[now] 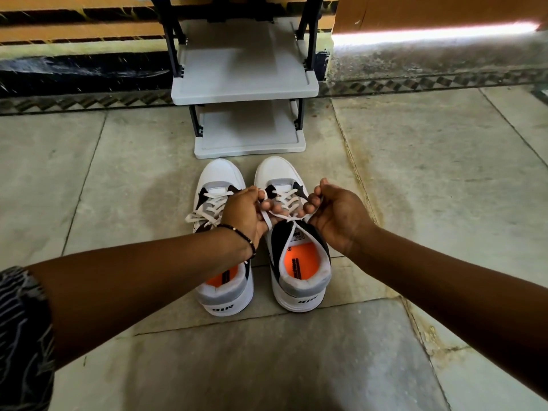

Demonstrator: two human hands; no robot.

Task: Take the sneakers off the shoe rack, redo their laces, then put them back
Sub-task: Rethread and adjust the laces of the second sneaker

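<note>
Two white, grey and black sneakers with orange insoles stand side by side on the stone floor, toes toward the rack. Over the right sneaker [299, 262], my left hand [241, 213] and my right hand [338, 215] each pinch an end of its white lace [284, 203], pulled taut across the tongue. The left sneaker [221, 289] sits partly under my left forearm; its lace [204, 213] lies loosely crossed with a loose end out to the left. The grey shoe rack [244, 90] stands just beyond the toes, its shelves bare.
Stone floor tiles [430, 173] spread out on all sides of the shoes. Behind the rack runs a wall with orange and black stripes [74, 34]. A bright strip of light [430, 34] falls at the upper right.
</note>
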